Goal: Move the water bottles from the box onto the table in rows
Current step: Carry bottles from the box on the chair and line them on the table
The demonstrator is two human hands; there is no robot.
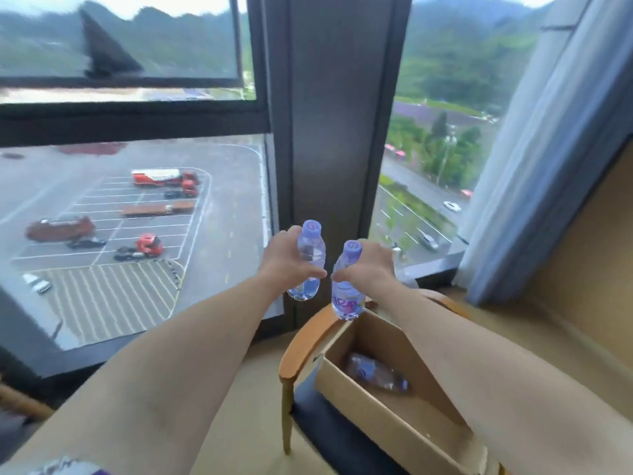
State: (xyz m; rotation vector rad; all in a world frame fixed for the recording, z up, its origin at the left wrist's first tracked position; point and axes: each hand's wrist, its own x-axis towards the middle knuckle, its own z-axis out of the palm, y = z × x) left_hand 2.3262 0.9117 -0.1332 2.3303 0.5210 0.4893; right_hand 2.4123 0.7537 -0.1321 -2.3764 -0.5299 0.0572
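Observation:
My left hand (286,258) grips a clear water bottle with a purple cap (310,258), held up and roughly upright in front of the window. Beside it my right hand (368,269) grips a second purple-capped bottle (347,296), tilted slightly, its base hanging just above the far corner of the box. The open cardboard box (387,416) rests on a chair seat at lower right. One more bottle (375,371) lies on its side inside the box. No table is in view.
The box sits on a wooden chair (298,341) with a dark seat. A dark window pillar (335,132) stands straight ahead with glass on both sides. A blue-grey curtain (534,166) hangs at right. Beige floor lies around the chair.

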